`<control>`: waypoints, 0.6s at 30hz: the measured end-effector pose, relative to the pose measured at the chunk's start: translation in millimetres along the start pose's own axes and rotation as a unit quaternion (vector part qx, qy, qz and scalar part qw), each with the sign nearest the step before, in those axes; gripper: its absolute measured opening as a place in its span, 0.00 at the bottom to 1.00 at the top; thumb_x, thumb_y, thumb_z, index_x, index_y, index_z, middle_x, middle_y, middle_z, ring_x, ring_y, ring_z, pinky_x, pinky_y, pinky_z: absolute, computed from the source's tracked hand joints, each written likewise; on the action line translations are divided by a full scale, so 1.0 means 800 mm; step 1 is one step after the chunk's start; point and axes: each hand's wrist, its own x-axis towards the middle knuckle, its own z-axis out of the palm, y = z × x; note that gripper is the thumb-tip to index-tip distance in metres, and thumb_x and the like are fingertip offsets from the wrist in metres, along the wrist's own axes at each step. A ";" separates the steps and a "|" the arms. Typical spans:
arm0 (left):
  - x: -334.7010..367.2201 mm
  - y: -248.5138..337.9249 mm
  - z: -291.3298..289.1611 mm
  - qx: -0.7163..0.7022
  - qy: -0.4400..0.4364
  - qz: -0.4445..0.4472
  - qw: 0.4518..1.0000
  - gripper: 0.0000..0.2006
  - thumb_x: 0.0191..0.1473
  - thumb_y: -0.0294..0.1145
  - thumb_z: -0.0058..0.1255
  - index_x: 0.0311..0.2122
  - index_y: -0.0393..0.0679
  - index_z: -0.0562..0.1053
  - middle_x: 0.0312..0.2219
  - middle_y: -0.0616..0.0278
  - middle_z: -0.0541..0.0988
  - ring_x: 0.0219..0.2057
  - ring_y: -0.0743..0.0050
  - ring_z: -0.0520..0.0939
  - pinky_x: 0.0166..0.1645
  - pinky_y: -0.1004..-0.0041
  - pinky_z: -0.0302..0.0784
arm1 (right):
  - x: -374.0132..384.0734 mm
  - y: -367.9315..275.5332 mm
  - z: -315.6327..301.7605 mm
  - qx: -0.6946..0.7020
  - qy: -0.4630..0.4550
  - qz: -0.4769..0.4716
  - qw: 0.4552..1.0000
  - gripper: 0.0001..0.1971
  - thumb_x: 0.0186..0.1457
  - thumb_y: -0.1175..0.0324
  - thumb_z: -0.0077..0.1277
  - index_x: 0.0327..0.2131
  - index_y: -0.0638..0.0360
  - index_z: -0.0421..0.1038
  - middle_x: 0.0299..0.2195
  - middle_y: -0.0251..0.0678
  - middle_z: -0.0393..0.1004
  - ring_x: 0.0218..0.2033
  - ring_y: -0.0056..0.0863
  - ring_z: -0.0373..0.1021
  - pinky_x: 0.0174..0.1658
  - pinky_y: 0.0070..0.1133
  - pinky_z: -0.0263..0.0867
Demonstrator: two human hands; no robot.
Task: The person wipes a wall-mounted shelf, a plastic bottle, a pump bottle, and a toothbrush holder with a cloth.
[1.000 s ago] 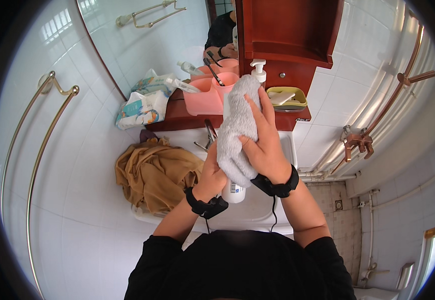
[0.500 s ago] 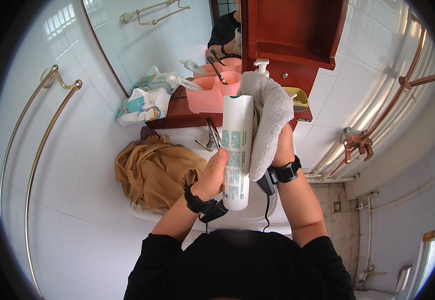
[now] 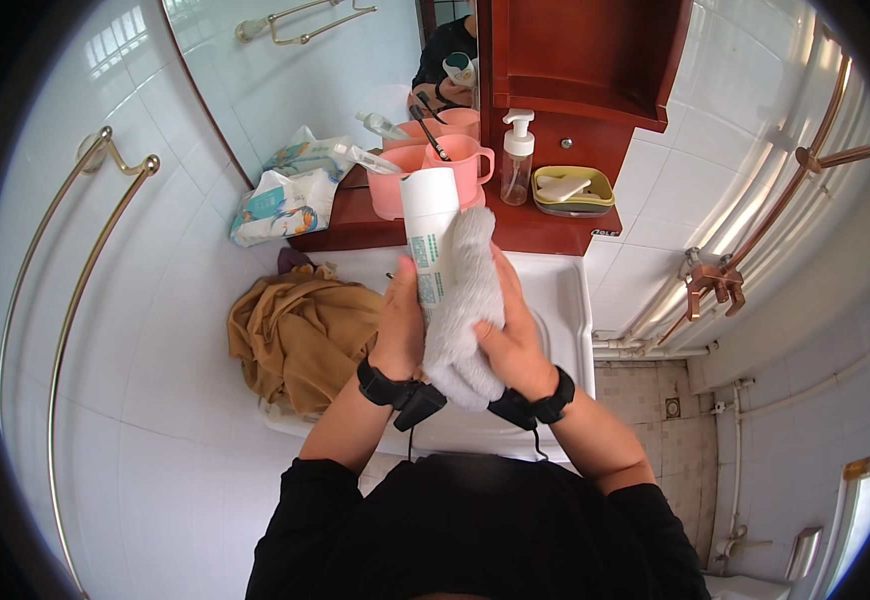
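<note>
A white bottle (image 3: 431, 210) tilts at the center of the frame, gripped along its left by a person's left hand (image 3: 397, 325), most fingers hidden, apparently bracing it against the gray towel (image 3: 463, 320) grasped in the right hand (image 3: 517, 345). Below lies a white sink (image 3: 576, 340); brown cloth (image 3: 295, 340) sits bunched center left, while a pink cup (image 3: 468, 170), upper center, props a toothbrush (image 3: 435, 142).

Tissue pack (image 3: 281, 208) at your 10 o'clock, pink mug (image 3: 468, 165) at 12, pump bottle (image 3: 517, 168) at 1, shower valve (image 3: 715, 286) at 3
</note>
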 end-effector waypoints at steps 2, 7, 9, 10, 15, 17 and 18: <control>0.002 0.001 -0.006 0.015 0.029 0.027 0.999 0.26 0.62 0.52 0.28 0.47 0.37 0.67 0.39 0.58 0.76 0.37 0.72 0.78 0.44 0.73 0.74 | -0.014 -0.002 0.007 -0.037 -0.017 -0.028 0.999 0.34 0.50 0.68 0.47 0.60 0.65 0.48 0.62 0.49 0.44 0.64 0.41 0.42 0.62 0.28 0.41; 0.017 -0.004 -0.021 0.028 0.029 0.094 0.995 0.31 0.60 0.58 0.28 0.45 0.35 0.68 0.34 0.52 0.77 0.33 0.68 0.80 0.40 0.69 0.76 | -0.069 0.027 0.021 0.240 0.054 0.166 0.955 0.28 0.56 0.66 0.44 0.58 0.64 0.52 0.57 0.42 0.56 0.56 0.33 0.57 0.58 0.28 0.52; 0.021 -0.006 -0.023 0.009 -0.013 0.107 0.994 0.31 0.60 0.58 0.27 0.45 0.35 0.68 0.33 0.52 0.77 0.33 0.66 0.80 0.40 0.69 0.76 | -0.074 0.032 0.023 0.395 0.104 0.289 0.866 0.23 0.59 0.60 0.42 0.53 0.64 0.58 0.48 0.38 0.67 0.44 0.28 0.67 0.50 0.26 0.64; 0.022 -0.006 -0.023 -0.011 -0.053 0.122 0.991 0.31 0.60 0.58 0.27 0.45 0.35 0.67 0.33 0.52 0.77 0.34 0.64 0.80 0.40 0.68 0.77 | -0.073 0.029 0.021 0.395 0.104 0.290 0.866 0.23 0.59 0.60 0.42 0.53 0.64 0.58 0.48 0.38 0.67 0.44 0.28 0.67 0.50 0.26 0.64; 0.021 -0.016 -0.008 0.131 -0.055 0.227 0.964 0.33 0.60 0.58 0.28 0.57 0.36 0.51 0.47 0.54 0.69 0.43 0.67 0.75 0.46 0.70 0.73 | -0.072 0.028 0.015 0.573 0.093 0.373 0.724 0.24 0.60 0.54 0.37 0.51 0.62 0.62 0.45 0.39 0.71 0.43 0.29 0.69 0.48 0.24 0.65; 0.019 -0.010 0.005 0.108 -0.090 0.224 0.964 0.36 0.58 0.58 0.33 0.58 0.36 0.50 0.48 0.56 0.68 0.45 0.71 0.72 0.49 0.71 0.69 | -0.070 0.023 0.014 0.558 0.123 0.363 0.736 0.22 0.59 0.58 0.39 0.51 0.62 0.61 0.44 0.38 0.71 0.42 0.28 0.69 0.46 0.25 0.67; 0.018 -0.010 0.011 0.083 -0.124 0.221 0.964 0.38 0.57 0.59 0.37 0.59 0.35 0.49 0.48 0.58 0.66 0.48 0.75 0.69 0.52 0.73 0.65 | -0.070 0.024 0.014 0.558 0.123 0.362 0.736 0.22 0.59 0.58 0.39 0.51 0.62 0.61 0.44 0.38 0.71 0.42 0.28 0.69 0.46 0.25 0.67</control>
